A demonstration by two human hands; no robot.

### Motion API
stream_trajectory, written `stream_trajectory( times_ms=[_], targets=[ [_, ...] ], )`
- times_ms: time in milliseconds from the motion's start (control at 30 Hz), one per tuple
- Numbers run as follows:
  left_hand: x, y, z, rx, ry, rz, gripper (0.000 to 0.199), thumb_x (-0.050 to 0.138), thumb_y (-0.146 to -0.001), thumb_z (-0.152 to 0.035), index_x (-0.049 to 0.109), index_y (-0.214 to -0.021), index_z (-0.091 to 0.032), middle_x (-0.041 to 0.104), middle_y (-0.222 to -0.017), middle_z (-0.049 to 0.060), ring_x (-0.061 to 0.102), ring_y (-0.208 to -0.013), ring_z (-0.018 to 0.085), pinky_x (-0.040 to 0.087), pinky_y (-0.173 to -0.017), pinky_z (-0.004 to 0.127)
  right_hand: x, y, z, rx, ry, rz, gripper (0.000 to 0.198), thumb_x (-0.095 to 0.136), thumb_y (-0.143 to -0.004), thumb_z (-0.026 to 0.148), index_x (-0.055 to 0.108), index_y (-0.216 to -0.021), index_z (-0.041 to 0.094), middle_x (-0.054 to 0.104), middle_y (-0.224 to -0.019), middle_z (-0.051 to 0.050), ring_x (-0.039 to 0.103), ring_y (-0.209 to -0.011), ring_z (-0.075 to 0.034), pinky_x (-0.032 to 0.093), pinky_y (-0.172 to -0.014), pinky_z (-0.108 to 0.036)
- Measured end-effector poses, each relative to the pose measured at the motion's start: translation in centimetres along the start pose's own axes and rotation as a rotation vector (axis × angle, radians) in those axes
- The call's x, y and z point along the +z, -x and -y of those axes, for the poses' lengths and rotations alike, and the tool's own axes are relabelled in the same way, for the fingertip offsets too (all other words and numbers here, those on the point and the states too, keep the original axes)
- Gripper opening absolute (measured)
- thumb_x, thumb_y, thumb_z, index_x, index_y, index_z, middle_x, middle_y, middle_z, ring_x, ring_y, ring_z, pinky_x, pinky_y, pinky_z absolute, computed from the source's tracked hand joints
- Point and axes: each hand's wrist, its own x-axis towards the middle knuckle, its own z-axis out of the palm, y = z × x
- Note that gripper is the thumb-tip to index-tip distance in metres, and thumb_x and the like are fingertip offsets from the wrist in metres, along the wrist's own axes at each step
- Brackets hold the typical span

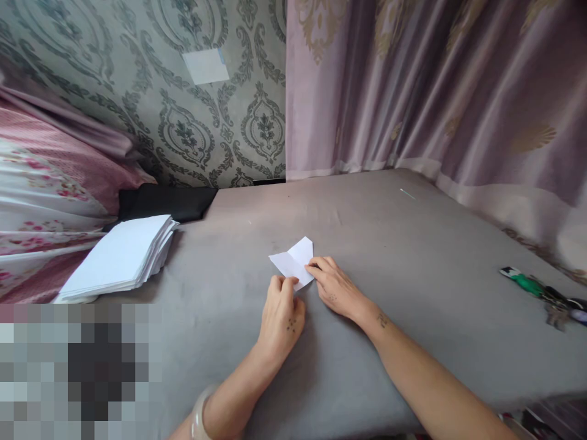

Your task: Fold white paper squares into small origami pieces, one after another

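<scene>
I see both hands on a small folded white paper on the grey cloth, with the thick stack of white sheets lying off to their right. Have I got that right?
Not quite: the stack of white sheets lies off to the left, as the head view shows. The left hand and right hand are indeed both on the folded white paper on the grey cloth.

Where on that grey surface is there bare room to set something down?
The widest patch lies between the right hand and the keys; another, nearly bare, behind the folded paper toward the curtain. Crowded: the left side, with paper stack and black item.
</scene>
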Motion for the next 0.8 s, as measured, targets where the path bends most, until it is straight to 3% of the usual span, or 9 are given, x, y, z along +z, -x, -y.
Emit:
stream_trajectory(
  times_ms=[100, 200, 267, 367, 533, 667, 800],
  targets=[
    [-0.5, -0.6, 0.6, 0.073, -0.149, -0.016, 0.041, 0.042, -0.074, -0.002, 0.053, -0.111, -0.015, 0.044, -0.096, 0.01, 0.048, -0.086, 0.021, 0.048, -0.075, 0.035, -0.2, -0.1, -0.9, -0.033, -0.077, 0.008, 0.042, 0.035, -0.084, 0.001, 0.062, -0.112, 0.018, 0.06, -0.115, -0.008, 0.048, -0.11, -0.018, 0.043, -0.096, -0.034],
    [-1.0, -1.4, 1.0, 0.134, -0.325, -0.026, 0.048, 0.041, -0.073, 0.0, 0.056, -0.114, -0.02, 0.045, -0.112, 0.013, 0.046, -0.097, 0.026, 0.043, -0.081, 0.042, -0.3, -0.1, -1.6, -0.03, -0.124, 0.021, 0.044, 0.036, -0.082, 0.0, 0.064, -0.111, 0.017, 0.061, -0.117, -0.008, 0.049, -0.113, -0.018, 0.042, -0.099, -0.035],
    [-1.3, -1.8, 1.3, 0.218, -0.378, 0.027, 0.052, 0.04, -0.075, 0.001, 0.056, -0.117, -0.024, 0.046, -0.125, 0.011, 0.042, -0.11, 0.029, 0.038, -0.088, 0.046, -0.4, 0.0, -1.8, -0.021, -0.134, 0.04, 0.045, 0.037, -0.081, 0.0, 0.065, -0.111, 0.017, 0.061, -0.12, -0.008, 0.049, -0.115, -0.018, 0.042, -0.1, -0.036],
    [-1.4, -2.6, 1.8, 0.357, -0.356, 0.163, 0.047, 0.039, -0.081, -0.002, 0.056, -0.118, -0.025, 0.055, -0.126, 0.006, 0.04, -0.119, 0.027, 0.031, -0.096, 0.046, -0.7, 0.2, -1.9, -0.019, -0.131, 0.068, 0.046, 0.037, -0.079, 0.0, 0.066, -0.111, 0.017, 0.061, -0.123, -0.007, 0.049, -0.118, -0.019, 0.041, -0.101, -0.035],
    [-1.5, -3.7, 2.8, 0.383, -0.318, 0.207, 0.032, 0.043, -0.089, -0.013, 0.062, -0.109, -0.029, 0.063, -0.118, 0.002, 0.047, -0.116, 0.024, 0.02, -0.101, 0.048, -1.0, 0.4, -2.2, -0.045, -0.105, 0.094, 0.045, 0.039, -0.078, 0.001, 0.069, -0.106, 0.018, 0.061, -0.125, -0.007, 0.051, -0.118, -0.019, 0.042, -0.1, -0.035],
    [-1.9, -3.9, 3.1, 0.394, -0.244, 0.2, 0.024, 0.044, -0.094, -0.03, 0.067, -0.1, -0.029, 0.067, -0.109, 0.002, 0.054, -0.104, 0.019, 0.019, -0.101, 0.046, -1.0, 0.5, -2.0, -0.077, -0.086, 0.071, 0.043, 0.04, -0.077, 0.0, 0.07, -0.103, 0.017, 0.062, -0.122, -0.007, 0.051, -0.116, -0.02, 0.043, -0.099, -0.035],
    [-2.2, -3.7, 3.1, 0.336, -0.186, 0.213, 0.025, 0.045, -0.093, -0.036, 0.069, -0.096, -0.028, 0.068, -0.102, 0.004, 0.056, -0.098, 0.018, 0.022, -0.099, 0.042, -1.2, 0.8, -1.2, -0.118, -0.093, 0.075, 0.041, 0.039, -0.08, 0.001, 0.07, -0.101, 0.017, 0.064, -0.116, -0.007, 0.054, -0.109, -0.019, 0.045, -0.095, -0.034]
  ],
)
